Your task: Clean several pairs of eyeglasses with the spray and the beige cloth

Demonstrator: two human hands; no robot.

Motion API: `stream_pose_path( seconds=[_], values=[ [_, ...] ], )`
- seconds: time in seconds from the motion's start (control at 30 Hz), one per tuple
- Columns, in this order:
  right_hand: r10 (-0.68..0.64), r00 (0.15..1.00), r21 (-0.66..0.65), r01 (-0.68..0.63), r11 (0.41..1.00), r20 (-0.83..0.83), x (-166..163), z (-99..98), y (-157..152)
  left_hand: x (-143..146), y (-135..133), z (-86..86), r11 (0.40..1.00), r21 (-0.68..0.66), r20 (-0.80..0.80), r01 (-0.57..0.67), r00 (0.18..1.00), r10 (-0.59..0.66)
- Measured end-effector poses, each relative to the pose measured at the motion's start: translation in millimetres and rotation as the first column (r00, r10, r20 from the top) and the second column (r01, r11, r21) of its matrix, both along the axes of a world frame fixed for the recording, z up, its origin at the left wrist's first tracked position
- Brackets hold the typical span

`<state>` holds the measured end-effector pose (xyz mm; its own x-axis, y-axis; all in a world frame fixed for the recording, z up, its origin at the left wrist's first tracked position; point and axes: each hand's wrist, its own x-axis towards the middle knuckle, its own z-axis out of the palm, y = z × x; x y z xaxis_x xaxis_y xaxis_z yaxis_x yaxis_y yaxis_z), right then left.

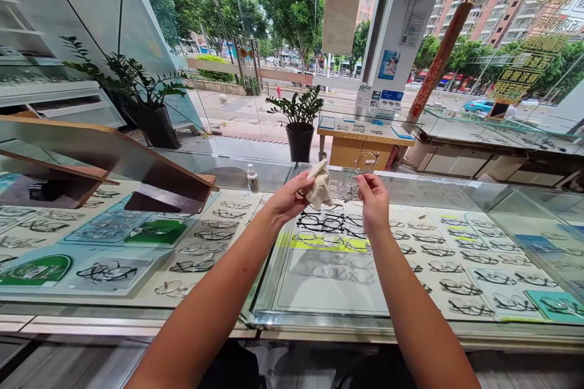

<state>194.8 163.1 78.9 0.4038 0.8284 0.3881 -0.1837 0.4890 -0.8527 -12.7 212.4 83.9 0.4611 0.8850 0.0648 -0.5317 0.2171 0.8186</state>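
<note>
In the head view, my left hand (291,197) pinches a crumpled cream cleaning cloth (320,185) above the glass counter. To its right, my right hand (375,202) grips a pair of thin-framed eyeglasses (367,161) between thumb and fingers. One round lens stands up above the fingertips; part of the frame is hidden by the hand. Cloth and eyeglasses are a little apart. Below both hands, dark-framed glasses (320,221) lie in rows inside the display case. A small white spray bottle (252,178) stands on the counter, left of my left hand.
The glass counter (269,316) spans the front, with many eyeglasses under it. A wooden-edged stand (114,152) rises on the left. Beyond the counter are a potted plant (300,140), a wooden display table (351,149) and large windows onto a street.
</note>
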Motion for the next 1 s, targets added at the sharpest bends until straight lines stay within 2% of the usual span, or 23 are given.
stream_pose_path(
  seconds=[0.13,0.33,0.5,0.6,0.67,0.8,1.0],
  values=[
    [0.001,1.000,0.007,-0.001,1.000,0.009,-0.3,0.9,-1.3,-0.5,-1.8,1.0,0.998,-0.059,0.005,-0.016,1.000,0.017],
    [0.000,1.000,0.012,0.000,1.000,0.015,0.2,-0.3,-0.9,-1.3,1.0,1.1,0.999,-0.037,-0.006,-0.002,1.000,0.002],
    [0.003,1.000,0.015,-0.003,1.000,0.004,0.0,0.3,-1.7,0.3,8.3,-3.6,0.962,-0.216,0.022,-0.169,0.984,0.178],
    [-0.002,1.000,0.007,0.002,1.000,0.013,-0.4,0.9,-2.2,1.6,10.8,-4.9,0.918,-0.353,0.060,-0.182,0.974,0.217],
    [-0.002,1.000,0.005,0.002,1.000,0.009,-0.5,0.9,-2.1,2.1,11.5,-5.2,0.903,-0.408,0.084,-0.132,0.980,0.181],
    [0.013,1.000,0.011,-0.013,1.000,-0.017,-0.1,-0.1,-1.2,0.7,11.1,-6.2,0.921,-0.387,0.026,-0.039,0.998,0.053],
    [0.023,0.999,0.018,-0.022,1.000,-0.022,-0.1,0.8,-1.3,1.0,4.9,-3.5,0.953,-0.298,-0.087,-0.043,0.996,0.017]
  ],
)
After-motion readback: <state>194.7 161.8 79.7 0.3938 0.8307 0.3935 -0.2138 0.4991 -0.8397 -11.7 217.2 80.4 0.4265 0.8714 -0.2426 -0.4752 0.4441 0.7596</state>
